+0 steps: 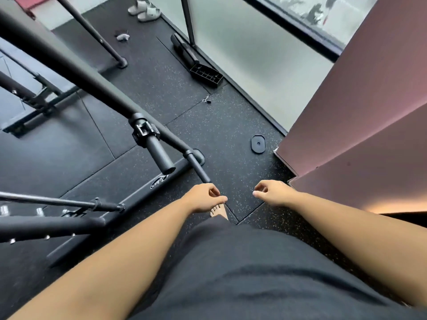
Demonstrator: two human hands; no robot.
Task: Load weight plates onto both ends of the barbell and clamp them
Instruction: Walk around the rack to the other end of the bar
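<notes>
barbell (76,76): long axis 10 to 4 o'clock, bare sleeve end pointing 4 o'clock, collar (145,133) on it. left hand (203,197): fingers loosely curled, empty. small plate (258,143): flat on floor, 12 o'clock of right hand (271,192), loosely curled, empty.

A black ribbed plastic tray (206,73) lies on the dark speckled rubber floor (231,116). A long flat black piece (182,48) runs away from the tray's far end, and a thin upright pole (188,19) rises beside that piece. Just right of the tray stands a frosted glass panel (242,49), with a pink wall (358,100) further right. Well beyond the tray, to its left, sits a pair of white slippers (144,9). A small white scrap (122,36) lies left of the tray, near the foot of a slanted black frame leg (92,31). Nearer than the tray, to its left, lies a flat black base bar (138,192) bearing a white logo.
</notes>
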